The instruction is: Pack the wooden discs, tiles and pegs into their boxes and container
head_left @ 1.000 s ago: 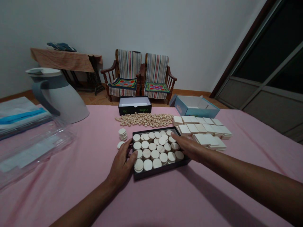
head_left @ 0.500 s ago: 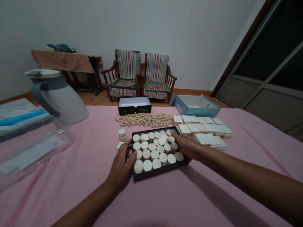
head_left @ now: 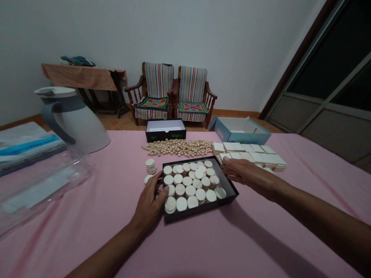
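Note:
A shallow black box [head_left: 199, 207] lies at a slant on the pink cloth, filled with stacks of round white wooden discs [head_left: 190, 190]. My left hand [head_left: 151, 199] clasps its left wall, thumb over the rim by the discs and fingers along the outside. At the box's right side, my right hand [head_left: 246, 173] hovers over or beside the rim, fingers stretched out and holding nothing. A bare strip of the box floor shows along that right wall. Left of the box, a small stack of discs [head_left: 150, 165] stands, and another disc [head_left: 148, 178] lies near my left fingers.
Small wooden beads [head_left: 179, 147] lie heaped behind the box. Stacked white square tiles [head_left: 251, 152] stand at right, partly behind my right hand. Farther back are an open black box [head_left: 165, 135] and a blue box [head_left: 243, 135]. A jug [head_left: 84, 123] and clear plastic packaging [head_left: 43, 189] occupy the left.
My right hand has drawn back to the right from inside the box, uncovering its right end, and now covers the nearest tile stack. My left hand keeps its hold.

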`<action>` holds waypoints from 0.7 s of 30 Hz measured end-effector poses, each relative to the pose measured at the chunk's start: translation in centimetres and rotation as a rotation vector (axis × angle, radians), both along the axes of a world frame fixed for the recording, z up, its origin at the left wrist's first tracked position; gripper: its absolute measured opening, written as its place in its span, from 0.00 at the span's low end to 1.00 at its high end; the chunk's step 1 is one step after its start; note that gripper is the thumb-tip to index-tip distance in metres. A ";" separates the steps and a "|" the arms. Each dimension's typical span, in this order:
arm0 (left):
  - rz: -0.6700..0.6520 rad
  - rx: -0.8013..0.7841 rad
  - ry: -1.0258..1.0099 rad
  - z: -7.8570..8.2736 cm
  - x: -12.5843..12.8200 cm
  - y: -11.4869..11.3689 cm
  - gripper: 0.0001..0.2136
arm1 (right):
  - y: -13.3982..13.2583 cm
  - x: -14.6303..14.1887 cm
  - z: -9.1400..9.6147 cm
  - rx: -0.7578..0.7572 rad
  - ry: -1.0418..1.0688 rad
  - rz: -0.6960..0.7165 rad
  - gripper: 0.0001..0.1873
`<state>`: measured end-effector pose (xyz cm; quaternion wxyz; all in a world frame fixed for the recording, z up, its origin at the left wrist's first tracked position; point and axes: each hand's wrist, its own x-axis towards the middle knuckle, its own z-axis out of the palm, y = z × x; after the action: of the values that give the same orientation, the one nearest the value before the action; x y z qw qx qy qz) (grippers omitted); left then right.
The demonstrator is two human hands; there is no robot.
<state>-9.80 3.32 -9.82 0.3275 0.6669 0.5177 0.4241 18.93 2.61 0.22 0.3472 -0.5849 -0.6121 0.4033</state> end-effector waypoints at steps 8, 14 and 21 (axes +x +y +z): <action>0.017 0.008 0.023 0.2 0.1 -0.1 0.25 | -0.2 -1.1 0.1 0.233 0.030 -0.086 0.19; 0.076 0.069 0.019 0.6 0.2 -0.4 0.21 | 0.8 -2.4 -2.8 0.438 -0.214 -0.088 0.11; 0.131 0.057 -0.075 0.7 0.2 -0.7 0.19 | 1.6 -4.5 -3.9 0.517 -0.598 0.204 0.14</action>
<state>-9.58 2.64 -9.16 0.2990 0.6243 0.5355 0.4838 14.45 4.22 -3.64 0.2478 -0.5061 -0.8221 0.0808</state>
